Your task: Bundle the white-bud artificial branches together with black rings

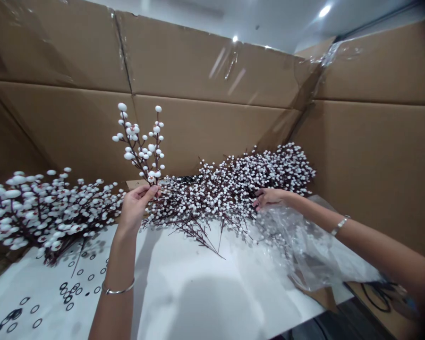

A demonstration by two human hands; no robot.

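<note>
My left hand (136, 208) grips the lower stem of a white-berried artificial branch (140, 141), which stands upright above it. My right hand (271, 198) lies across the far side of a large heap of similar dark-stemmed berry branches (212, 198), with its fingers on the heap. A transparent plastic bag (304, 245) bunches up just below my right wrist, and some branches lie against it. Another bunch of berry branches (46, 212) lies to the left of my left hand.
Tall corrugated cardboard sheets (212, 61) stand behind and to the right of the branches. A white board (198, 293) lies under everything, with several small black rings (67, 293) on its left part. A black cable (378, 297) lies at the lower right.
</note>
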